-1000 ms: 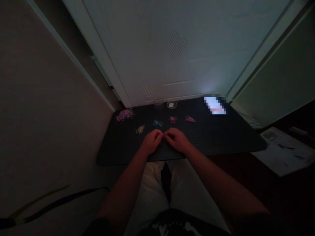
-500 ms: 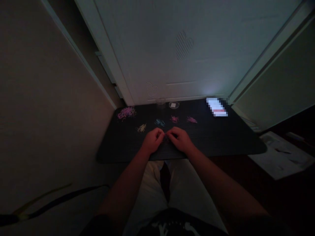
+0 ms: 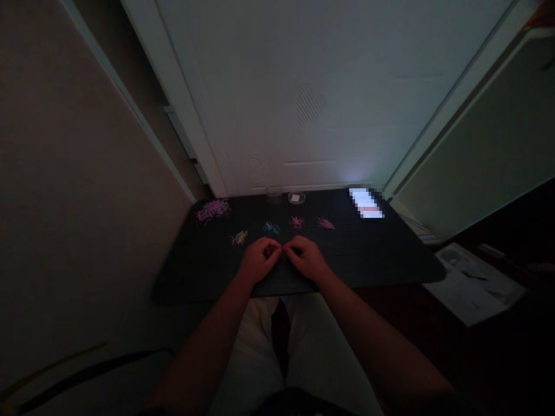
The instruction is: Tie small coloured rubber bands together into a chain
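Observation:
My left hand (image 3: pixel 261 258) and my right hand (image 3: pixel 304 257) meet over the front middle of a dark table (image 3: pixel 191 268). Both are closed in a pinch, fingertips together; whatever they hold is too small and dim to make out. Just beyond them lie small piles of thin strips, perhaps little bands: a yellowish pile (image 3: pixel 239 237), a blue pile (image 3: pixel 272 227), a red-pink pile (image 3: pixel 297 222) and a purple-pink pile (image 3: pixel 325 223). A larger mixed pink and purple heap (image 3: pixel 213 211) is at the back left.
Along the back edge stand a clear container (image 3: pixel 274 195) and a round clear lid (image 3: pixel 296 198) with a white square on it. A lit phone (image 3: pixel 366 203) lies at the back right. Behind rises a white door (image 3: pixel 260 86); a wall (image 3: pixel 78 190) closes the left side.
My view has shifted, so the table sits lower and further left in the picture. My hands stay pinched together, their fingers slightly altered in pose. The piles look the same.

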Motion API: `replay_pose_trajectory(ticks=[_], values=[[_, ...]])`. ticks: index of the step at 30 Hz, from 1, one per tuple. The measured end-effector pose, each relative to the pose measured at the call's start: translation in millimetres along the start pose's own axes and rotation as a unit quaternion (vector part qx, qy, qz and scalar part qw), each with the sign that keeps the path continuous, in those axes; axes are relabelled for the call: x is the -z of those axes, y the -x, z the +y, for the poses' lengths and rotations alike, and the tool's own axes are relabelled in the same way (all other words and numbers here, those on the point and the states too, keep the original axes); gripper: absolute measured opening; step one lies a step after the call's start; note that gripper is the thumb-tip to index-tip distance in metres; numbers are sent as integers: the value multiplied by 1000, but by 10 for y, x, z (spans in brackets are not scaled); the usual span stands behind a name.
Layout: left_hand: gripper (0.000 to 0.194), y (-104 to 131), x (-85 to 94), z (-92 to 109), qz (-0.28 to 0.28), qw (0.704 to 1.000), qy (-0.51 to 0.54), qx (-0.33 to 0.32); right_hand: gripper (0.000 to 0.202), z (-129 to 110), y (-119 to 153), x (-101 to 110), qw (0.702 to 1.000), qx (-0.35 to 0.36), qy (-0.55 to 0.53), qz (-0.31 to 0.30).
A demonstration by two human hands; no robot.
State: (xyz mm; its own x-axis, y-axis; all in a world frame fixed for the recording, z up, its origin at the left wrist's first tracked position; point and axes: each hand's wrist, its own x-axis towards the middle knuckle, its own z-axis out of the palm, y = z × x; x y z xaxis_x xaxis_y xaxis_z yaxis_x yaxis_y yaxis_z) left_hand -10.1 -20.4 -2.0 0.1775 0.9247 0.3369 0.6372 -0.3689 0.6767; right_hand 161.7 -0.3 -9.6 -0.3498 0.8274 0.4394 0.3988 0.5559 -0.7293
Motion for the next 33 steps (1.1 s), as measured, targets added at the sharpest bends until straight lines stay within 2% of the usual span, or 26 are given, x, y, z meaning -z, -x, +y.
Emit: replay_pose_trajectory(ticks=[6, 11, 21, 33], values=[[13, -2, 9, 0, -3, 1000, -8, 3, 9, 12, -4, 2, 1000, 17, 13, 9], [10, 3, 1, -3, -10, 1000, -12, 4, 8, 19, -5, -2, 999, 8, -1, 31], [12, -6, -13, -23, -12, 1000, -3, 4, 7, 30, 3, 4, 999, 4, -21, 34], [10, -4, -20, -24, -9, 1000, -9, -23, 7, 15, 4, 10, 999, -6, 4, 41]])
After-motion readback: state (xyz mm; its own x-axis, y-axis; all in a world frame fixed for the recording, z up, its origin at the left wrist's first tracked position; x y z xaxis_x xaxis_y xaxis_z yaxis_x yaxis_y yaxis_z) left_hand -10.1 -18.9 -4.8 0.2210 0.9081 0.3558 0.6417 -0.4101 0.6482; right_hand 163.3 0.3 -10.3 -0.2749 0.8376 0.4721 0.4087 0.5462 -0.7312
